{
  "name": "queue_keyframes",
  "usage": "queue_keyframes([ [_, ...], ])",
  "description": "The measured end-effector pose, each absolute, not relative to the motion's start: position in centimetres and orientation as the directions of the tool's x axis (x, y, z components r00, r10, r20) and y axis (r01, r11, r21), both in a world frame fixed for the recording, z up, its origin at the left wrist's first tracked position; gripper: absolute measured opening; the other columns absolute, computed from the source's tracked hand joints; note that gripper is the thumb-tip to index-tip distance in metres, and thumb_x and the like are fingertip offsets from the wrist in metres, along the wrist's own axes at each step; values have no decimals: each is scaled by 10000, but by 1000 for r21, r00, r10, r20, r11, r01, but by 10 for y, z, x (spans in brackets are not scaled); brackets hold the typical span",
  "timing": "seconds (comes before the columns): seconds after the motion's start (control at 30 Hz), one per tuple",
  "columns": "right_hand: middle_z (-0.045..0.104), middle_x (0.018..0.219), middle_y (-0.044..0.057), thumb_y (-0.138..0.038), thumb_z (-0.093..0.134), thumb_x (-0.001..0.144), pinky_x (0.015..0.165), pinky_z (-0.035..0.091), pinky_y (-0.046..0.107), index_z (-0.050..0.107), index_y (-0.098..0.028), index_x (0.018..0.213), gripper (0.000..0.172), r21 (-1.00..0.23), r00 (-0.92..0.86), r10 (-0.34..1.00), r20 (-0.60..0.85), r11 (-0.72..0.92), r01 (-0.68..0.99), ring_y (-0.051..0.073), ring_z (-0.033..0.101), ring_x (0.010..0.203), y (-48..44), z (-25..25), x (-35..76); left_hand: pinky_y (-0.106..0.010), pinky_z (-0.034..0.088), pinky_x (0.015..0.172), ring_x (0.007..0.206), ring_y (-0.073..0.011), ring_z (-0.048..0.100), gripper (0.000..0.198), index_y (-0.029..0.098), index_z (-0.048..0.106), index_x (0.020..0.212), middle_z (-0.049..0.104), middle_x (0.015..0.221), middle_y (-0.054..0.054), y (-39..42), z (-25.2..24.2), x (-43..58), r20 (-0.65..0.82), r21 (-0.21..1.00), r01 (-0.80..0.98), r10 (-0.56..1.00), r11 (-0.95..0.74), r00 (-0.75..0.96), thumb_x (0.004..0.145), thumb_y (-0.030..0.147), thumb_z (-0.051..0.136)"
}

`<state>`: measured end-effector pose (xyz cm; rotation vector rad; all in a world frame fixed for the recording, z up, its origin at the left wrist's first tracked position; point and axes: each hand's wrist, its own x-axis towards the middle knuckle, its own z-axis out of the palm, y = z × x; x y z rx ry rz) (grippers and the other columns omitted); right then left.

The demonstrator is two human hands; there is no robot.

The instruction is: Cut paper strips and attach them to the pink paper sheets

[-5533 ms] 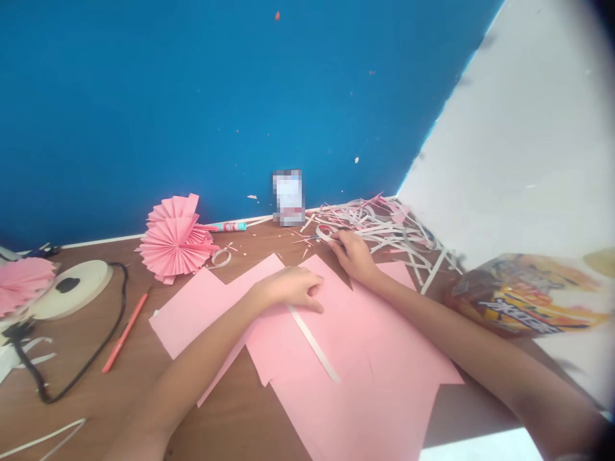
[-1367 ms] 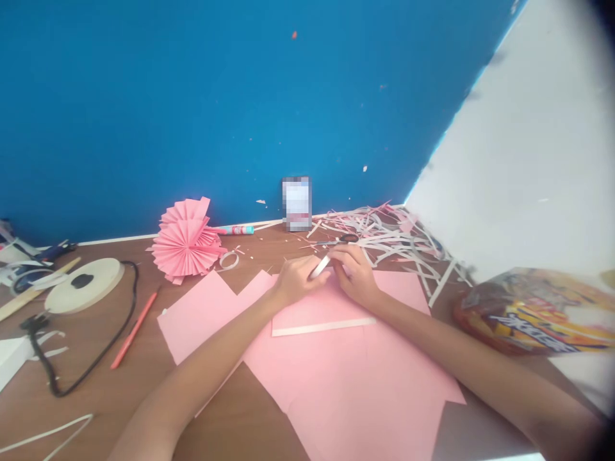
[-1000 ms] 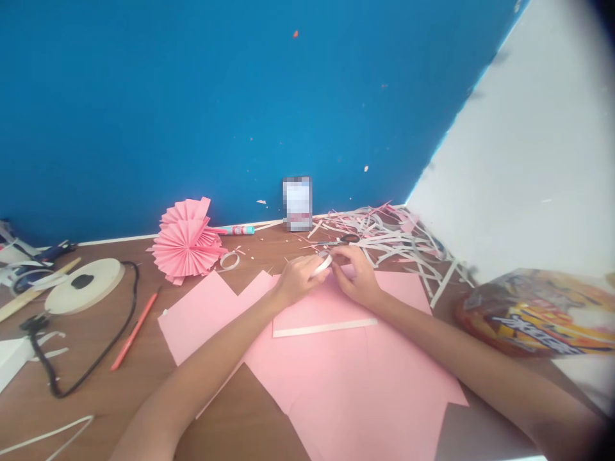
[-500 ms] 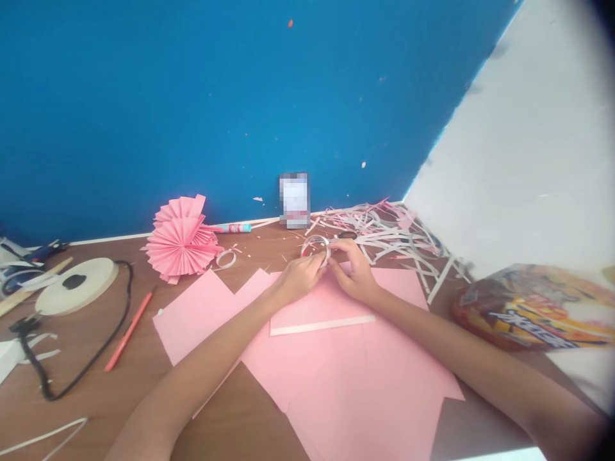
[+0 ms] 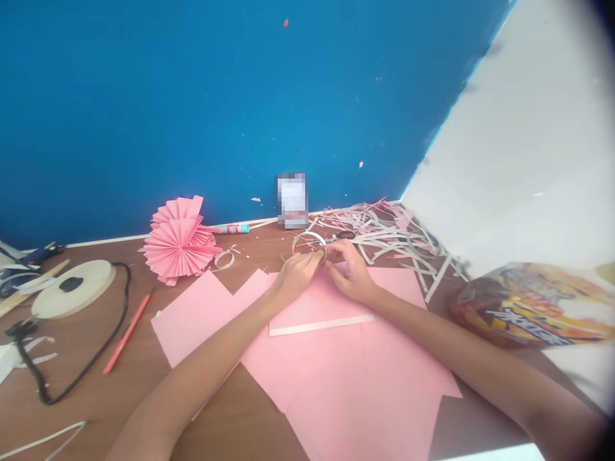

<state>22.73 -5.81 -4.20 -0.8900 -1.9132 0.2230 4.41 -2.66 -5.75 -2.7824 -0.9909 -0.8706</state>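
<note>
My left hand is closed on a thin white roll of tape held upright above the pink sheets. The fingertips of my right hand pinch at the roll's right edge, and whether they have hold of its loose end cannot be made out. Under both hands lie overlapping pink paper sheets. A white strip runs along an edge on the top sheet. Scissors lie partly hidden just beyond my hands.
A pleated pink paper fan, a glue stick and another white ring stand at the back left. A phone leans on the blue wall. Paper offcuts and a snack packet are right; a red pen and black cable left.
The roll of tape has turned and shifted slightly left, so its ring shows wider. Both hands have stayed nearly in place. The whole view has drifted a little.
</note>
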Motion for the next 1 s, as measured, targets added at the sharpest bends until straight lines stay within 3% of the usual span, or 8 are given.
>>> queue_keyframes([
  [0.2, 518, 841, 38, -174, 470, 883, 748, 451, 375, 459, -242, 1217, 342, -449, -268, 664, 698, 698, 558, 208, 517, 808, -58, -47, 226, -314, 457, 754, 870, -215, 649, 259, 160, 503, 1173, 678, 918, -80, -28, -52, 44, 506, 188, 673, 658, -715, 558, 975, 285, 393],
  [0.37, 539, 916, 65, -192, 471, 896, 777, 459, 386, 438, -237, 1266, 375, -482, -199, 722, 663, 615, 625, 220, 532, 852, -56, -44, 225, -305, 471, 767, 874, -204, 643, 264, 166, 507, 1143, 670, 960, -78, -27, -52, 46, 504, 239, 675, 683, -698, 529, 962, 339, 423],
  [0.5, 567, 926, 65, -143, 452, 888, 768, 465, 359, 523, -229, 1079, 222, -492, -230, 705, 671, 655, 574, 204, 547, 852, -56, -44, 225, -302, 488, 757, 867, -196, 642, 206, 173, 522, 1087, 662, 933, -69, -29, -50, 46, 504, 289, 646, 686, -707, 526, 959, 308, 434],
  [0.6, 570, 885, 55, -97, 443, 850, 741, 463, 341, 524, -223, 979, 198, -480, -259, 677, 689, 693, 538, 194, 545, 827, -56, -45, 225, -299, 508, 766, 878, -186, 659, 182, 183, 514, 1079, 674, 946, -67, -30, -51, 46, 515, 391, 611, 714, -688, 474, 953, 297, 450],
  [0.73, 575, 897, 55, -67, 442, 803, 753, 462, 344, 508, -226, 939, 219, -469, -315, 656, 686, 729, 499, 194, 548, 847, -57, -46, 225, -312, 528, 819, 972, -186, 666, 333, 202, 427, 1239, 671, 1081, -79, -31, -53, 44, 515, 515, 542, 745, -664, 424, 927, 284, 507],
  [0.83, 573, 869, 48, -57, 437, 797, 731, 461, 336, 483, -232, 892, 204, -457, -321, 627, 710, 757, 467, 190, 548, 826, -59, -46, 226, -316, 513, 876, 1055, -181, 634, 409, 231, 387, 1331, 629, 1188, -86, -30, -53, 42, 539, 481, 545, 722, -687, 434, 936, 267, 487],
  [1.0, 575, 827, 38, -46, 452, 783, 698, 454, 319, 450, -233, 868, 205, -386, -354, 570, 742, 793, 471, 183, 549, 785, -60, -49, 227, -265, 496, 845, 982, -155, 633, 227, 213, 578, 1114, 648, 1078, -58, -29, -51, 41, 566, 424, 576, 701, -699, 434, 951, 190, 420],
])
